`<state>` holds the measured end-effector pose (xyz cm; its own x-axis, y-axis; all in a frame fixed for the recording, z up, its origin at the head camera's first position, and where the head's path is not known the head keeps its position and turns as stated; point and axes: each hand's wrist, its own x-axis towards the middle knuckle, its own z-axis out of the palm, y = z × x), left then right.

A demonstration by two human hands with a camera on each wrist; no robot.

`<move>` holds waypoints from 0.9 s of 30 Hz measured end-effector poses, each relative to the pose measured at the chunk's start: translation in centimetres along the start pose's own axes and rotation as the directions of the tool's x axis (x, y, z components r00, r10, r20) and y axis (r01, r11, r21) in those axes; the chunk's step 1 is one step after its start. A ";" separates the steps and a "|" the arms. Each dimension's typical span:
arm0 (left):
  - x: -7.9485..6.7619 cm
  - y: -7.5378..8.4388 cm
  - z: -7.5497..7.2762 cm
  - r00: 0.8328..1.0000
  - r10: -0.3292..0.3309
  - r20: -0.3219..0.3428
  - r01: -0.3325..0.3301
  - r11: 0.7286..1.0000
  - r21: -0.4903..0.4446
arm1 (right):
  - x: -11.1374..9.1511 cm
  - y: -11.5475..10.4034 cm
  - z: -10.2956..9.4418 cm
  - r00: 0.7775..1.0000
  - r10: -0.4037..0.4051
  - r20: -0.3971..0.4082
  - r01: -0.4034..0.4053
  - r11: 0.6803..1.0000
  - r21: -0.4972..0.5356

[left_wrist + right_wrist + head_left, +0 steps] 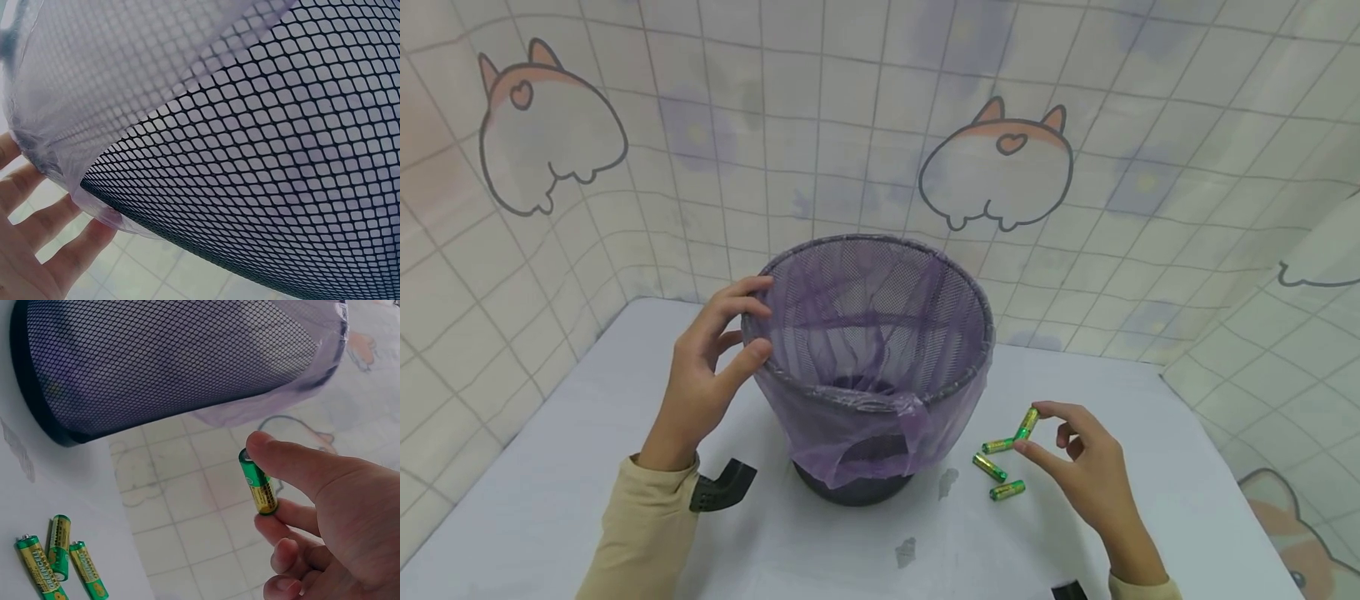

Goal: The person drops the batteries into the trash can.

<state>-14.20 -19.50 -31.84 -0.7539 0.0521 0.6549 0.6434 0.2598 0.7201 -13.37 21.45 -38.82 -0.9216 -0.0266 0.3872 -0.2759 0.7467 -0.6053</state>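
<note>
A black mesh wastebasket [855, 492] lined with a thin purple bag [820, 433] stands upright on the white table. My left hand [709, 367] grips its rim on the left side, fingers over the edge and thumb at the front; the left wrist view shows the fingers [47, 222] at the bag-covered rim. To the right of the basket, my right hand [1086, 467] pinches a green and gold battery [257, 484] by its two ends between thumb and finger, above the table. Three more such batteries lie on the table beside it, one of them a battery [1007, 490] nearest the front.
The white table [1150, 450] is bordered by a tiled-pattern curtain [850, 125] with cartoon animals at the back and both sides. Two small grey patches [906, 552] mark the tabletop in front of the basket.
</note>
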 end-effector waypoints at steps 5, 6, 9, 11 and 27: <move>0.0 -0.1 0.1 1.000 -0.001 0.000 0.001 1.000 -0.013 | 0.3 -0.3 -0.5 0.999 -0.026 -0.026 0.026 0.999 0.019; -0.1 -0.1 0.1 1.000 -0.002 0.001 0.002 1.000 -0.015 | 0.4 -0.4 -0.6 0.999 -0.032 -0.030 0.033 0.999 0.025; -0.1 -0.1 0.2 1.000 -0.005 0.004 0.005 1.000 -0.016 | 0.6 -0.5 -0.7 0.998 -0.052 -0.044 0.054 0.998 0.038; -0.1 -0.1 0.2 1.000 -0.006 0.006 0.006 1.000 -0.013 | 0.7 -0.5 -0.8 0.997 -0.063 -0.050 0.065 0.997 0.042; 0.0 0.0 0.1 1.000 -0.008 -0.006 0.007 1.000 -0.014 | 1.6 -1.6 -1.3 0.993 -0.093 -0.069 0.097 0.994 0.046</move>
<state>-14.21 -19.44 -31.90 -0.7580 0.0445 0.6508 0.6396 0.2463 0.7282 -14.03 21.07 -36.33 -0.8709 -0.0503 0.4889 -0.3758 0.7092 -0.5964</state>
